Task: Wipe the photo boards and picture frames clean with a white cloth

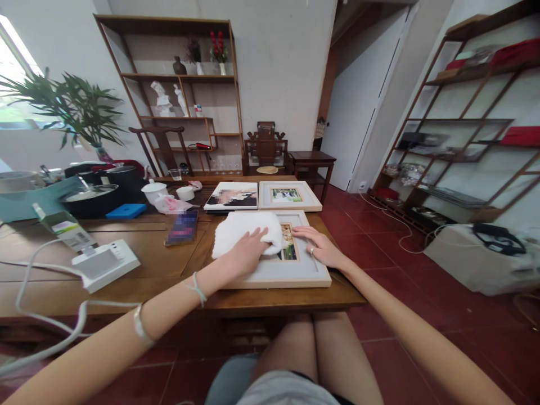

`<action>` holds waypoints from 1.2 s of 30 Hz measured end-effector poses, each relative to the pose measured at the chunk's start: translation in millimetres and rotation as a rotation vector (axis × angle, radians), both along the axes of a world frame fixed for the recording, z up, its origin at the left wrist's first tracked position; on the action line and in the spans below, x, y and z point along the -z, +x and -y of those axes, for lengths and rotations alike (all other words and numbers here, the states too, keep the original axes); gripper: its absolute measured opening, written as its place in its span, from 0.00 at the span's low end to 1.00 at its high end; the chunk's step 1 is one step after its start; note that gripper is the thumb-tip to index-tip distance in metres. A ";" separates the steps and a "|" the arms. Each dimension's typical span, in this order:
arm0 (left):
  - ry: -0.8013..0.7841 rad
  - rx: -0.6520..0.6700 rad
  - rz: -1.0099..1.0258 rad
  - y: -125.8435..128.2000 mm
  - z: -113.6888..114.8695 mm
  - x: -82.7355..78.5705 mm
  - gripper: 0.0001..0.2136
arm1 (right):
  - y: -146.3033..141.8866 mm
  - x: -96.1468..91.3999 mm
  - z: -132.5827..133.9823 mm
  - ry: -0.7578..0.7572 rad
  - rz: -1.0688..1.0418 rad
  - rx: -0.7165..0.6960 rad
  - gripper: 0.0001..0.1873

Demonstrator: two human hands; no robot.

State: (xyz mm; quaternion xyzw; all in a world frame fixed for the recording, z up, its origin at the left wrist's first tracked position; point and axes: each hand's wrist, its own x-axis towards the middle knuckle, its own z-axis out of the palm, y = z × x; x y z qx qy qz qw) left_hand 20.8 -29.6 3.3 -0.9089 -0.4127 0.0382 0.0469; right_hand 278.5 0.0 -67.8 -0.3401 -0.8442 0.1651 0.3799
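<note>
A light wooden picture frame (318, 277) with a pale mat and a small photo (290, 247) lies flat near the table's front edge. A folded white cloth (230, 233) covers its left side and part of the photo. My left hand (251, 250) presses on this cloth, fingers bent into it, gripping it against the frame. On the frame's right side rests my right hand (320, 247), open, its fingers stretched toward the photo and a ring on one finger. Behind are a second framed photo (312, 203) and a white-edged picture (232, 194) side by side.
On the wooden table (169, 281) to the left are a power strip (112, 264) with a white cable, a phone (182, 228), a blue box (125, 211), a white teapot (154, 190) and a black pot (90, 199). Chairs and shelves stand beyond.
</note>
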 end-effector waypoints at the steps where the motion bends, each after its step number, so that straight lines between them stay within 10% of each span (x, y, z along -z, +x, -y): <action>1: 0.043 -0.026 0.016 0.9 -11.3 4.3 0.21 | -0.3 -0.8 0.1 0.000 -0.001 0.002 0.24; 9: 0.098 -0.113 0.046 6.7 -56.3 4.5 0.19 | -0.4 -1.1 -0.3 -0.025 -0.019 -0.010 0.25; 19: -0.317 -0.052 -0.114 -11.2 50.2 -50.8 0.18 | 0.0 2.4 0.7 -0.038 -0.018 0.006 0.23; 23: -0.409 -0.033 -0.061 -15.8 66.7 -46.9 0.20 | 0.2 2.6 0.8 -0.042 -0.009 0.002 0.25; 36: 0.102 -0.091 0.084 8.1 -76.9 7.6 0.17 | 1.0 1.8 0.5 -0.062 -0.007 -0.018 0.28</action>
